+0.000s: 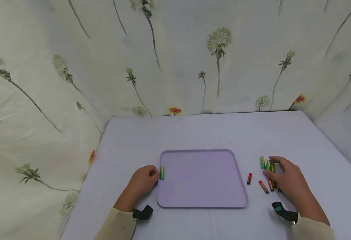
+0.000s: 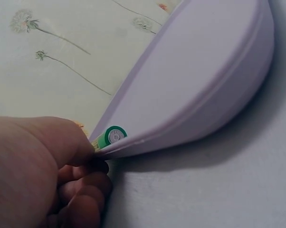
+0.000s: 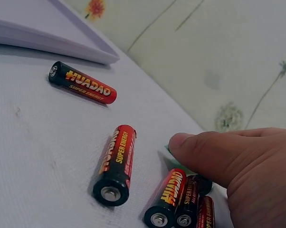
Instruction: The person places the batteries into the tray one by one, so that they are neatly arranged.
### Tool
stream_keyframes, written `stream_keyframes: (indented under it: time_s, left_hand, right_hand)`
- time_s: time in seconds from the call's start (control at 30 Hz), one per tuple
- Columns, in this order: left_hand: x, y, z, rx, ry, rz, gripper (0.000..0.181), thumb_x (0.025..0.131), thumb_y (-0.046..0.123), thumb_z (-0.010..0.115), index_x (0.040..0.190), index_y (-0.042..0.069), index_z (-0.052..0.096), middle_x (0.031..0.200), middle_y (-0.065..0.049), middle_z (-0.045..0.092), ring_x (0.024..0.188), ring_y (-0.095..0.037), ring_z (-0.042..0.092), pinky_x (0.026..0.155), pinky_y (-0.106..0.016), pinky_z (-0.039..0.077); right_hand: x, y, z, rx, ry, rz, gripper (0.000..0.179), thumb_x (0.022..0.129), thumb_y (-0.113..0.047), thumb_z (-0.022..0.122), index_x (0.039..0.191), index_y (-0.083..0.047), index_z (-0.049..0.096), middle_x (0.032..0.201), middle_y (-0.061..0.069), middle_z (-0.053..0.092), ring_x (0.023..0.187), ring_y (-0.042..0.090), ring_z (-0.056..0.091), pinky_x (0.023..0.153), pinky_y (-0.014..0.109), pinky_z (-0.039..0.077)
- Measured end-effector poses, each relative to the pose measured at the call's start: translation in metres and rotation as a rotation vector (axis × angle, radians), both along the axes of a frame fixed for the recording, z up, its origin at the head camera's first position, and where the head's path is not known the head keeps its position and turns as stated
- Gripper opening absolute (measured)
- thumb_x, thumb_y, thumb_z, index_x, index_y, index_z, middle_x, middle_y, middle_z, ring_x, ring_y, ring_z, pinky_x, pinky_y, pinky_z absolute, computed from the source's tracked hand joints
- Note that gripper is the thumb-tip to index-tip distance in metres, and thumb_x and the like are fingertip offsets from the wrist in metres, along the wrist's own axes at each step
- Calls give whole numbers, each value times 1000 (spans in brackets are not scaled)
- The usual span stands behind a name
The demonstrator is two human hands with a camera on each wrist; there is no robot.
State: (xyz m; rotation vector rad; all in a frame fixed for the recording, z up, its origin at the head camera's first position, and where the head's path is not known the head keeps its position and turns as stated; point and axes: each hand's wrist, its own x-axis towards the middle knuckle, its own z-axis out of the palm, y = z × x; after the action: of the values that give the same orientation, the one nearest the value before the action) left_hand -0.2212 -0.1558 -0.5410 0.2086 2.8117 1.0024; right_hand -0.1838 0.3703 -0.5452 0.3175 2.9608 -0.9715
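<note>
A lilac tray [image 1: 202,178] lies on the table, and my left hand [image 1: 144,179] holds its left rim. In the left wrist view the thumb [image 2: 74,142] lies at the rim with the other fingers curled below. Just inside that rim is a green battery [image 1: 162,172]. To the right of the tray, my right hand [image 1: 290,177] reaches over a group of batteries. Its thumb and index finger pinch a green battery [image 1: 268,164] by its ends. Beside it lies another green battery [image 1: 262,162]. Red-and-black batteries [image 3: 166,197] sit under the palm, partly hidden.
Two red-and-black batteries lie apart between tray and right hand: one battery [image 1: 249,179] near the tray's right edge, another battery [image 1: 263,187] closer to the hand. A white cloth [image 1: 193,131] covers the table. Flower-printed curtain [image 1: 181,60] hangs behind and at the sides.
</note>
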Motion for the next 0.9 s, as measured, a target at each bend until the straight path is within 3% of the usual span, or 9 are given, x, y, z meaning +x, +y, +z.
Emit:
stream_keyframes:
  time_s: [0.17,0.67,0.9]
  left_hand:
    - [1,-2,3,-10,-19,25,12,99,24,63,88,20,65,79,4,59,75,-16,54,67,-33,43]
    - [-2,1,4,5,-5,-9,12,99,24,62,88,20,65,78,4,58,75,-15,54,68,-33,43]
    - [-3,-1,1,5,-6,-2,13,99,24,62,87,20,64,78,4,58,75,-15,54,68,-33,43]
  right_hand:
    - [-4,-4,1,-15,9,-7,84,93,-53,75,157,-8,42,161,31,37,150,59,20,109,80,22]
    - [1,-9,12,-3,3,-26,83,96,-54,71,159,-10,39,164,30,30,150,60,20,107,81,24]
    - [1,-21,19,-13,24,-27,83,97,-57,68,160,-12,38,162,27,37,145,59,30,102,78,34]
